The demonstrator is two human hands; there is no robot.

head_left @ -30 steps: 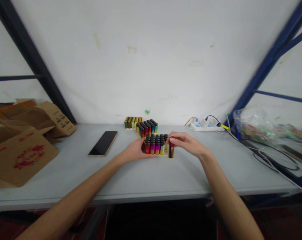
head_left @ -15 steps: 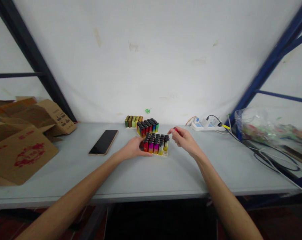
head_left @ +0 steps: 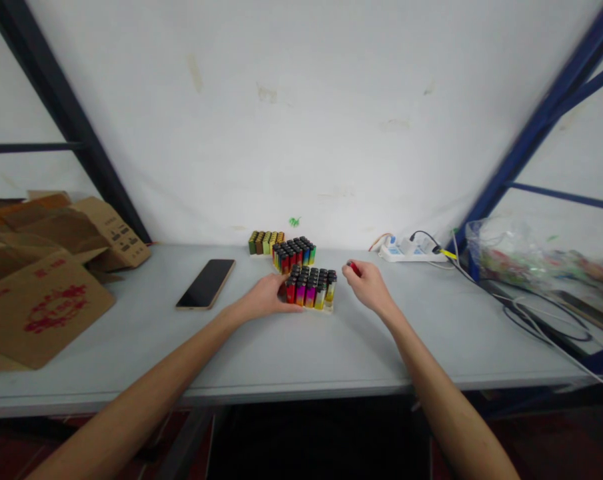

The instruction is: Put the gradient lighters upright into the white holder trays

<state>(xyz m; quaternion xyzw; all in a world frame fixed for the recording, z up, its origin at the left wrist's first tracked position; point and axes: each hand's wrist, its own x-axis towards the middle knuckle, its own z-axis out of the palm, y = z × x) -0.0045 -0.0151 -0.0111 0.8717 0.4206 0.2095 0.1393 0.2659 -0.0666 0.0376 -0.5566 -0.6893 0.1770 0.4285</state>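
Upright colourful lighters [head_left: 310,293] with black tops stand in rows in a pale tray [head_left: 326,310] at the middle of the table. My left hand [head_left: 267,298] grips the tray's left side, thumb along its front edge. To the right of the tray, my right hand [head_left: 368,283] is closed on a red lighter [head_left: 354,268]; most of it is hidden by the fingers. Behind the tray sits a second block of lighters [head_left: 295,253] in red, blue and green. Beside that, against the wall, is a group of green, brown and yellow lighters [head_left: 265,243].
A phone [head_left: 206,283] lies left of my left hand. Cardboard boxes [head_left: 56,300] fill the far left. At the back right is a white power strip [head_left: 411,250] with plugs and cables [head_left: 531,320]. Clear plastic bags [head_left: 511,250] lie beyond the blue frame.
My right hand has turned and pulled back slightly from the tray, with the red lighter still in it. The left hand stays on the tray.
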